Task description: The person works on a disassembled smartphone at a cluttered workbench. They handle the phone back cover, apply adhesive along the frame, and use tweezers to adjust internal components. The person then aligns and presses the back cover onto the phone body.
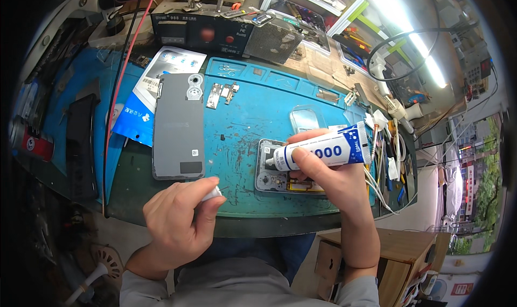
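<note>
My right hand (342, 186) is wrapped around a white and blue glue tube (328, 149), its narrow tip pointing left. Below the tube lies an opened phone body (271, 182), partly hidden by the tube and my hand. Between thumb and fingertips, my left hand (180, 215) pinches a small white cap (212, 194), apart from the tube. A grey phone back cover (177, 129) with a camera cutout rests on the blue mat (237, 129), just beyond my left hand. Small metal phone parts (214, 96) sit to the right of that cover.
A silver and blue packet (141, 110) lies partly under the back cover. Across the far side stands a black bench device (199, 35). Tweezers, cables and tools (396, 145) crowd the right edge. A red cable (119, 86) hangs at the left.
</note>
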Tool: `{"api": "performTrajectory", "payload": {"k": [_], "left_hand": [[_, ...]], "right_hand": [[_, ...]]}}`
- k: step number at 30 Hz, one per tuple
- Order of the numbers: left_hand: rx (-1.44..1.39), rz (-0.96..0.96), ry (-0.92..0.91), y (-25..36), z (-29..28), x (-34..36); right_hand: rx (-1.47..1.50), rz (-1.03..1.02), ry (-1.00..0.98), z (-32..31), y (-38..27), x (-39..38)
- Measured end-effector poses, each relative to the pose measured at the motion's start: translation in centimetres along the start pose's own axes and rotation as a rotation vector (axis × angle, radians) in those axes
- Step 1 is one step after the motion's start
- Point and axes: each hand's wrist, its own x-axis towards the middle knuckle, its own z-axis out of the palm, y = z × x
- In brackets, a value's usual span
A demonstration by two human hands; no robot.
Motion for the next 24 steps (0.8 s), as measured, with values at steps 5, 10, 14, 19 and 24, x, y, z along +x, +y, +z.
{"api": "performTrajectory", "payload": {"k": [5, 10, 14, 19, 24], "left_hand": [[0.0, -0.014, 0.007, 0.2, 0.1, 0.0], [0.001, -0.019, 0.007, 0.2, 0.2, 0.1], [0.008, -0.014, 0.014, 0.2, 0.2, 0.1], [0.01, -0.024, 0.007, 0.2, 0.2, 0.1], [0.015, -0.046, -0.006, 0.3, -0.1, -0.1]], "right_hand": [[0.106, -0.144, 0.084, -0.7, 0.0, 0.7], [0.085, -0.092, 0.087, -0.3, 0.0, 1.0], [0.06, -0.06, 0.064, -0.1, 0.4, 1.2], [0.032, -0.101, 0.078, 0.0, 1.0, 1.4], [0.017, -0.079, 0.07, 0.1, 1.2, 1.4]]}}
